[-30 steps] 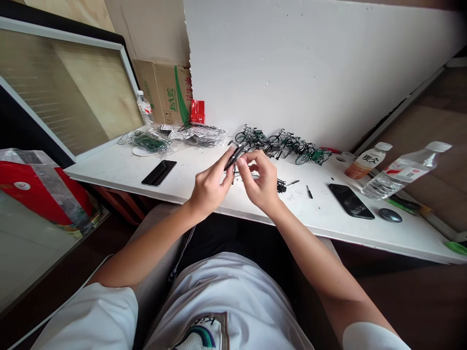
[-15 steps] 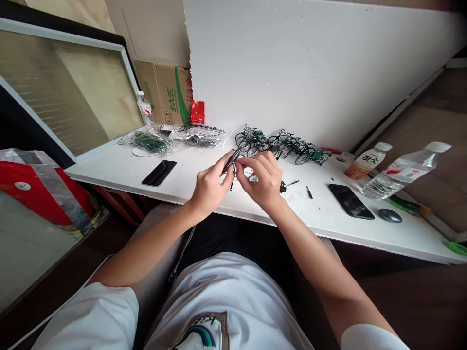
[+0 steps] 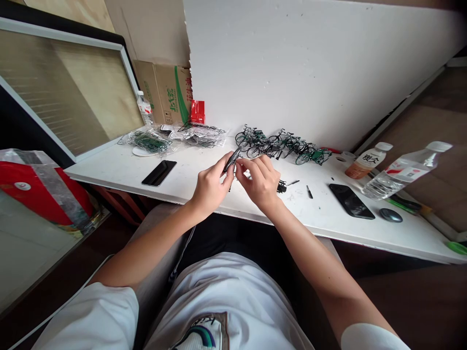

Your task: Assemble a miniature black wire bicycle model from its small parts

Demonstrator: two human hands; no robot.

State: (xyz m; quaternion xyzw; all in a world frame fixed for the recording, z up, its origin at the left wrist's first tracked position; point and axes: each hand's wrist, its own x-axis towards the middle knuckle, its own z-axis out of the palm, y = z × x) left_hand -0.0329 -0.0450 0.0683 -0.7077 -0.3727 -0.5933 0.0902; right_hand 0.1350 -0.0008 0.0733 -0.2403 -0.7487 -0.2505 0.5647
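Observation:
My left hand (image 3: 211, 183) is closed, thumb and fingers pinching a dark model bicycle part (image 3: 231, 161) that looks like a wheel seen nearly edge-on. Close against it on the right is my right hand (image 3: 260, 181), its thumb and forefinger pinched together at the part's edge. Whatever lies between those right fingertips is hidden. Black small parts (image 3: 281, 186) lie on the white table (image 3: 193, 170) just beyond my right hand. Behind both hands, several assembled model bicycles (image 3: 288, 143) in black and green stand in a row.
Plastic bags of parts (image 3: 151, 141) lie at the back left, before a cardboard box (image 3: 164, 92). One phone (image 3: 159, 173) is left of my hands; another phone (image 3: 350, 201) is at right, near a drink bottle (image 3: 370, 160) and a water bottle (image 3: 404, 170). A small black tool (image 3: 309, 192) lies between.
My right hand has shifted slightly down and left, its fingers curling closer to the part. The left hand stays nearly in place, still holding the part.

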